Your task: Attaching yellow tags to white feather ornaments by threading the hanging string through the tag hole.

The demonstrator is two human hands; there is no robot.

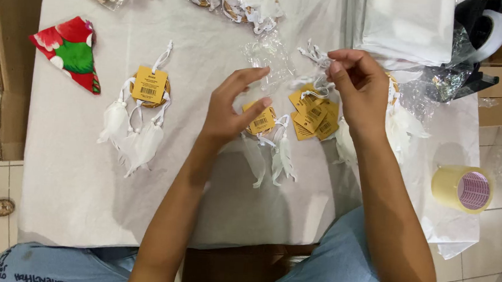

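on a table (73,205) draped in white cloth: small white dreamcatchers with feathers and yellow card tags; landmark item, the dreamcatcher under the left hand (261,137), lying flat near the cloth's middle, its tag face up and feathers trailing toward the person; left hand (230,108) just above it, fingers spread and loose, gripping nothing, thumb tip touching the tag; right of the landmark, a heap of tagged dreamcatchers (316,119), several yellow tags overlapping; right hand (359,86) over that heap, fingertips pinched on white loop cords (319,64) lifted from it; clear plastic wrap (268,52) just beyond the landmark; well left of it, a single dreamcatcher (143,105), flat, apart from the others; further left, a red and green folded cloth (70,51); far right, at the table's edge, a roll of tape (463,187); beyond, bagged dreamcatchers (236,1) at the far edge
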